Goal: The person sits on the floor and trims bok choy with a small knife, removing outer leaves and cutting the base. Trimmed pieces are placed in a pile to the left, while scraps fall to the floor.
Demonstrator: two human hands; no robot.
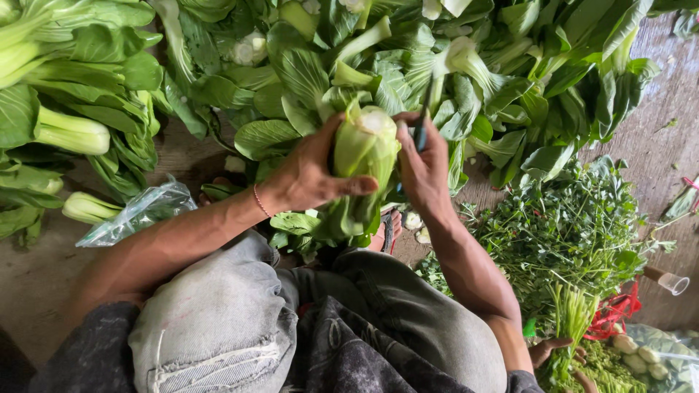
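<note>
My left hand [309, 175] grips a head of bok choy [364, 149], stem end up and leaves hanging down, just above my knees. My right hand [422, 164] is closed on a dark-handled knife [426, 116] whose blade points upward beside the cut stem base. The two hands touch the vegetable from either side. A thin bracelet sits on my left wrist.
Heaps of bok choy [87, 80] cover the floor ahead and to the left. A pile of small leafy herbs [575, 225] lies at right, with red ties [615, 309] and another person's hand [557, 353] at the bottom right. A clear plastic bag [138, 211] lies left.
</note>
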